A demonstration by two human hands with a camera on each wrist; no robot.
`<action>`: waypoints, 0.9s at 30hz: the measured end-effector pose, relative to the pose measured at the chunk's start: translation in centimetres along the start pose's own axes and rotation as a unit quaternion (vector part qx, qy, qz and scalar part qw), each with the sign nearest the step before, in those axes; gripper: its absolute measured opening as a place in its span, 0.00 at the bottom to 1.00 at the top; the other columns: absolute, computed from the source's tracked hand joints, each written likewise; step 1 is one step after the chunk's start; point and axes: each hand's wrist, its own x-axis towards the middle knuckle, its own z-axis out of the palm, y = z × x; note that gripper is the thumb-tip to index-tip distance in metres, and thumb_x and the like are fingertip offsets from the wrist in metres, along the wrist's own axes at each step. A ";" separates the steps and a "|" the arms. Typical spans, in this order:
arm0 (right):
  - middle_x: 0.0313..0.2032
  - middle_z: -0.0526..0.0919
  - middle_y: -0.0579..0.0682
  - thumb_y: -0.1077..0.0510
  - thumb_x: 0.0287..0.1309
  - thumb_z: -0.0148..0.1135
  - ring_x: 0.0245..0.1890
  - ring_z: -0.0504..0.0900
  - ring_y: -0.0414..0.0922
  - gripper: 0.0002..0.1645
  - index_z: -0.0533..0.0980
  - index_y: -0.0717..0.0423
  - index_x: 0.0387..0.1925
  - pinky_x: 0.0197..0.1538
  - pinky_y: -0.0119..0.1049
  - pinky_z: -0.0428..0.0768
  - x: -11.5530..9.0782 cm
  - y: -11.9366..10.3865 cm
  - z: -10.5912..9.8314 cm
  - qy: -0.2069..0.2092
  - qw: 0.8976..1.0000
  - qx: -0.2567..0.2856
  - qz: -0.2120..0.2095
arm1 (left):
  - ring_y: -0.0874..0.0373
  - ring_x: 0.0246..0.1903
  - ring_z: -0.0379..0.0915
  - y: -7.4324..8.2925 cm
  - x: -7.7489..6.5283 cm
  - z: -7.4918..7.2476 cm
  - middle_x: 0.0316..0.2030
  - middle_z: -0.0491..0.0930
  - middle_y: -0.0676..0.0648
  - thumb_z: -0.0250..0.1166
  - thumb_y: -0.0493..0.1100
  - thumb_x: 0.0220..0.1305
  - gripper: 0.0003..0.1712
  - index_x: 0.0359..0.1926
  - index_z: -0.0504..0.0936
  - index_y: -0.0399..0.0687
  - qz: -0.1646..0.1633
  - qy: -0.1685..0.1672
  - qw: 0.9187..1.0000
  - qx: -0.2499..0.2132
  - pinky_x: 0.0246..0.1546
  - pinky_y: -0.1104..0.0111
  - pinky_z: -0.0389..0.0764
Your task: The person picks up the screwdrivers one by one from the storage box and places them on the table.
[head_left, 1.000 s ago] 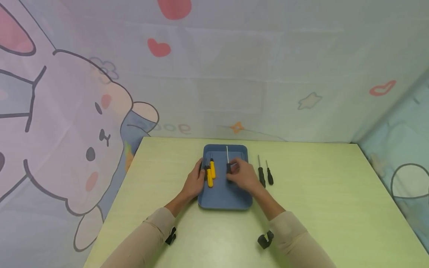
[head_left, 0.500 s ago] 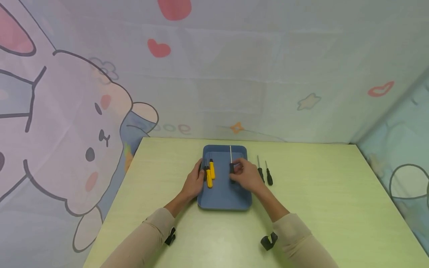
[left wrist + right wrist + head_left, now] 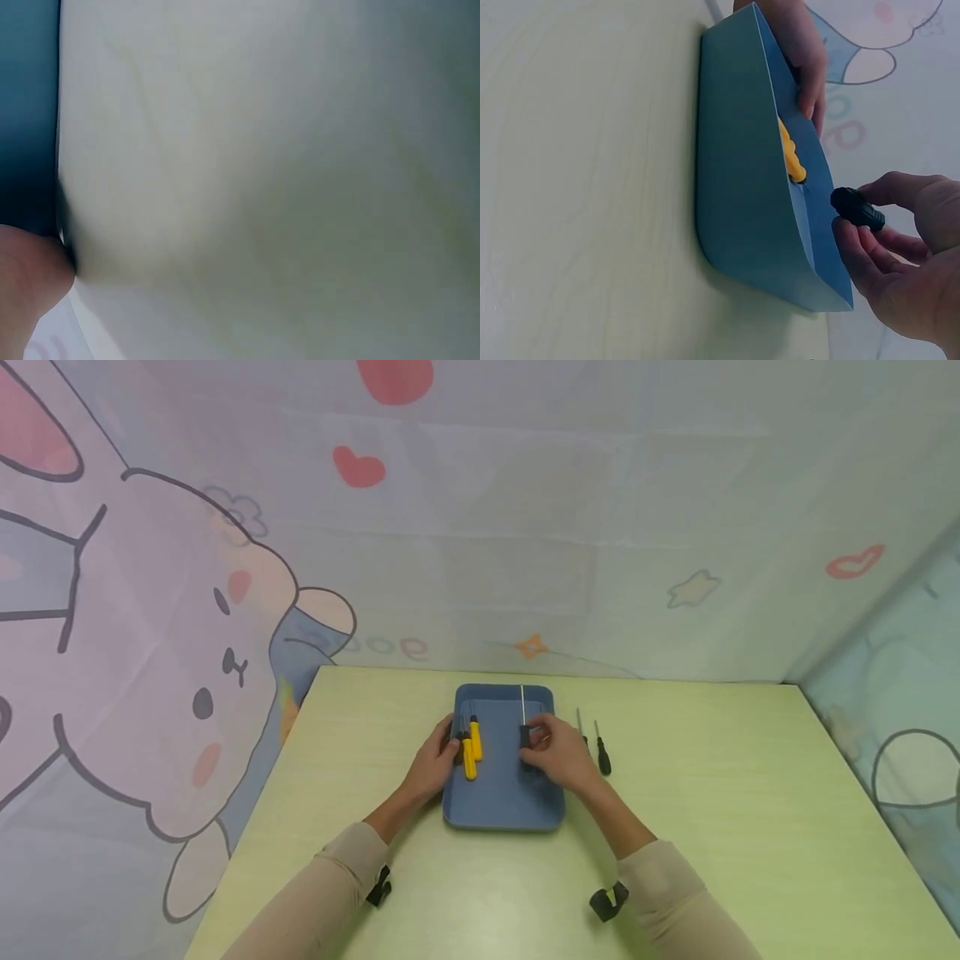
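Pale lettering (image 3: 413, 648) on the backdrop (image 3: 525, 527), just past the tabletop's far edge, is too faint to read in full. Near that edge, left of its middle, sits a blue tray (image 3: 498, 802), with yellow-handled screwdrivers (image 3: 469, 762) lying along its left wall. The left hand (image 3: 433, 763) grips that wall; the right hand (image 3: 564, 753) pinches a black screwdriver (image 3: 525, 738) over the tray's right half. Two more black-handled screwdrivers (image 3: 604, 757) lie between the tray and the tabletop (image 3: 712, 793)'s right edge.

Booth-like workspace, creased cartoon-printed backdrop (image 3: 480, 510) behind; pale green table (image 3: 720, 818) in front
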 end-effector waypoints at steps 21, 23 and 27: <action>0.41 0.85 0.56 0.64 0.58 0.76 0.41 0.86 0.50 0.27 0.78 0.65 0.58 0.43 0.41 0.87 -1.0 0.2 -2.9 -0.023 0.999 0.021 -0.019 | 0.41 0.80 0.53 0.3 -0.2 0.2 0.81 0.57 0.37 0.45 0.40 0.86 0.33 0.84 0.52 0.40 0.038 -0.005 0.998 0.046 0.79 0.48 0.57; 0.41 0.85 0.57 0.64 0.57 0.76 0.41 0.86 0.51 0.27 0.78 0.66 0.58 0.43 0.41 0.87 -1.1 0.2 -3.1 -0.022 0.999 0.020 -0.024 | 0.41 0.80 0.54 0.3 -0.2 0.2 0.81 0.58 0.37 0.45 0.40 0.85 0.32 0.84 0.52 0.41 0.033 -0.001 0.999 0.041 0.79 0.47 0.57; 0.42 0.86 0.57 0.63 0.58 0.76 0.42 0.86 0.51 0.27 0.79 0.64 0.58 0.45 0.42 0.85 -1.3 0.3 -3.9 -0.013 1.000 0.008 -0.027 | 0.41 0.79 0.55 0.1 -0.1 0.4 0.80 0.59 0.38 0.46 0.41 0.85 0.32 0.84 0.54 0.43 0.027 0.007 0.999 0.038 0.78 0.46 0.59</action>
